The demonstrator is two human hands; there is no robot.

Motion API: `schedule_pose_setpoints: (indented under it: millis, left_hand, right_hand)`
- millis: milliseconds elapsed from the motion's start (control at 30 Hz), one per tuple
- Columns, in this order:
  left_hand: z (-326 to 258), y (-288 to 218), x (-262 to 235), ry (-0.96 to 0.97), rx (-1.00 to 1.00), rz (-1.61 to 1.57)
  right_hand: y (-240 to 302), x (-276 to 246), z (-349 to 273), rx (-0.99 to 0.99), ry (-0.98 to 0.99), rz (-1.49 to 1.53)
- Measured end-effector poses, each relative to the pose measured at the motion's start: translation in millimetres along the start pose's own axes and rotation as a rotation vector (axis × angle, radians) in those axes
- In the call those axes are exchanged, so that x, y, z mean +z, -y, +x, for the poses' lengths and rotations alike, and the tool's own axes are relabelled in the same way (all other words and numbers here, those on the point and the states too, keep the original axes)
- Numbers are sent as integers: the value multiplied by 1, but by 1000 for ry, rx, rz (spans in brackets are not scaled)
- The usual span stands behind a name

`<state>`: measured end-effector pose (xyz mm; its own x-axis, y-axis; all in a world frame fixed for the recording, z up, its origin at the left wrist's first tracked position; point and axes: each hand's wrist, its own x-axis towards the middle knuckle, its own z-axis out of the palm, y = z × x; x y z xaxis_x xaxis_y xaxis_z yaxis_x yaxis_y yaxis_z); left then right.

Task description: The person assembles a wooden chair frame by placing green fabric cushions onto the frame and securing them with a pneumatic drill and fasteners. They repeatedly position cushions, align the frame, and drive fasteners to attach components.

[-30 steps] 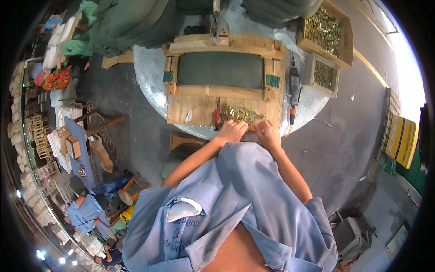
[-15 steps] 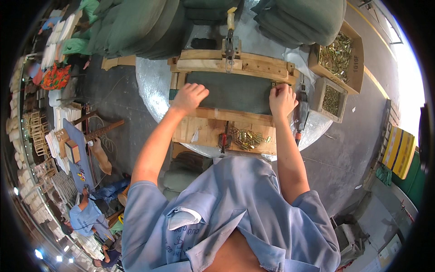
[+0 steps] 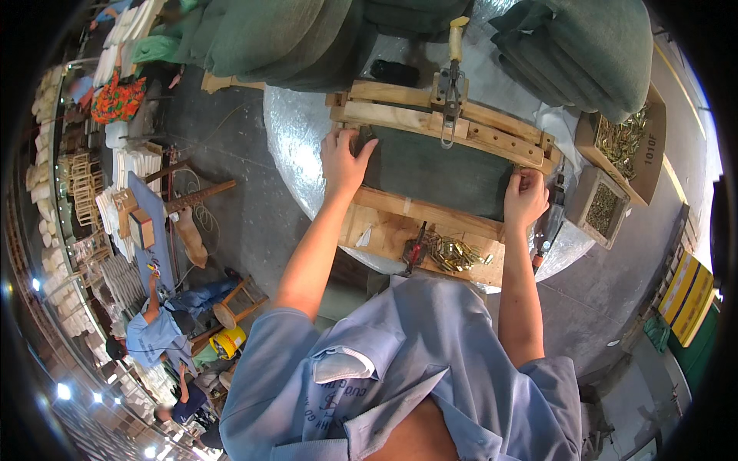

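Observation:
A dark green fabric-like panel (image 3: 434,173) lies across a wooden jig (image 3: 427,206) in front of me. At the panel's left end is my left hand (image 3: 344,163), its thumb spread away from the fingers and lying over the panel's corner. My right hand (image 3: 527,201) is closed at the panel's right end, thumb and fingertips pinched together. What those fingertips hold, if anything, is hidden. A toggle clamp (image 3: 452,88) with a yellowish handle is fixed to the jig's far rail, between my hands. Several small brass-coloured pieces (image 3: 455,252) lie on the near board, beside a red-handled tool (image 3: 415,250).
Stacked green cushions (image 3: 284,42) stand far left, more cushions (image 3: 576,50) far right. To the right are a cardboard box (image 3: 653,142) and a smaller tray (image 3: 603,206) of metal pieces. A power driver (image 3: 547,230) lies beside the jig. A co-worker (image 3: 157,338) sits at left.
The whole view has shifted and tilted. My left hand has turned from curled above the panel to thumb spread at its left end. My right hand stays pinched at the right end.

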<state>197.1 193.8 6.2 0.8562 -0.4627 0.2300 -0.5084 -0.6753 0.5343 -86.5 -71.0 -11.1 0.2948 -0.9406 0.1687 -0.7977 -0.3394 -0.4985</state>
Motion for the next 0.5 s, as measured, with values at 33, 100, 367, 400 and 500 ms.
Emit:
schedule_pose_setpoints:
  millis: [33, 100, 367, 400, 500]
  left_hand:
    - [0, -3, 3, 0, -29, 21]
    - [1, -8, 7, -21, -24, 72]
    - [-5, 12, 15, 7, -15, -1]
    - [-5, 13, 16, -13, -24, 1]
    - [-3, 8, 19, -61, -38, 39]
  right_hand:
    - [-2, 0, 0, 2, 1, -10]
    - [-1, 1, 0, 4, 5, -19]
    - [0, -2, 0, 19, 16, 2]
    - [1, -2, -1, 24, 21, 0]
    - [1, -3, 0, 12, 7, -1]
